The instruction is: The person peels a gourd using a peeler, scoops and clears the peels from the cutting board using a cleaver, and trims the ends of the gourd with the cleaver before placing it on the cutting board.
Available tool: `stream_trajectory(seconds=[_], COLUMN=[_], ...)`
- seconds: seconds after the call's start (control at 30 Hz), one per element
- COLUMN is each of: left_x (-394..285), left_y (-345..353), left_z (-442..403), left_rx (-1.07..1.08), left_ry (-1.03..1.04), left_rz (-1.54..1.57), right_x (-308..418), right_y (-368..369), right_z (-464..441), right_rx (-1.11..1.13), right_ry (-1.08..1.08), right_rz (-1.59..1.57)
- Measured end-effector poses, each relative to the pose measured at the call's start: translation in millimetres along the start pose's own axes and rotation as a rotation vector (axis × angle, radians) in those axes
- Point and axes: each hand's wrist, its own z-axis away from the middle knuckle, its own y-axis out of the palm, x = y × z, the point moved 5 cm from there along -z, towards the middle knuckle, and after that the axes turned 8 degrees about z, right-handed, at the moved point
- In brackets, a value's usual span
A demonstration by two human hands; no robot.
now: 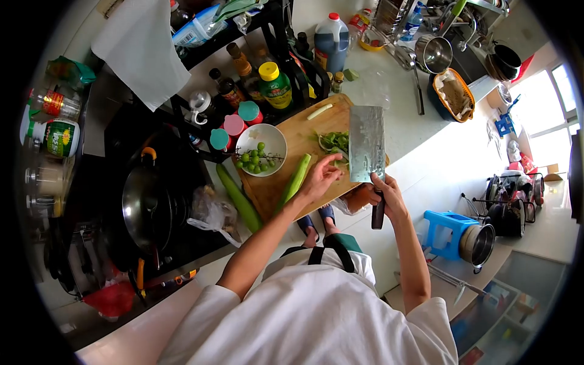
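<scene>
My right hand (391, 196) grips the dark handle of a cleaver (367, 140), its broad wet blade raised over the right end of a wooden cutting board (298, 137). Over the board, my left hand (322, 180) has its fingers apart and holds nothing. Beside it lies a peeled green gourd-like vegetable (295, 181), partly under my wrist. Chopped greens (334, 143) sit partly behind the blade. A short pale piece (319, 111) rests near the board's far edge. Green grapes (255, 159) on their stem fill part of a white bowl (277, 137) at the left.
Another long green vegetable (239, 199) lies left of the board, near a plastic bag (213, 210). A wok (148, 207) stands on the black stove. Bottles, including a yellow-capped one (275, 85), line the back. A basket (451, 95) sits to the right.
</scene>
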Motion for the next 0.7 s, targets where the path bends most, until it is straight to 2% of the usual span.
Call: stream_trajectory(seconds=[0.1,0.2,0.3,0.4,0.5,0.63,0.7], left_x=[5.0,3.9,13.6,1.8,-15.7,-1.3,3.5], left_y=[9.9,13.1,9.9,8.2,6.5,10.6,21.0], left_z=[-9.2,-11.3,-16.5,-24.6,-38.8,-73.8,-87.0], left_rx=[0.072,0.046,0.030,-0.069,-0.175,-0.152,-0.132], left_ry=[-0.069,0.008,-0.015,0.000,0.163,0.133,0.229], left_rz=[-0.009,-0.080,-0.070,-0.215,-0.479,-0.641,-0.745], right_x=[0.1,-1.9,0.7,5.6,14.0,21.2,23.5], right_y=[2.2,-0.7,-6.4,-19.2,-39.9,-79.0,-97.3], right_z=[8.9,12.1,10.3,5.3,5.3,4.0,3.6], right_rx=[0.017,0.017,0.001,0.014,0.010,-0.022,-0.027], right_ry=[-0.004,-0.009,0.007,-0.006,-0.021,-0.006,0.012], right_rz=[0.009,-0.005,-0.036,-0.048,-0.012,0.059,0.068])
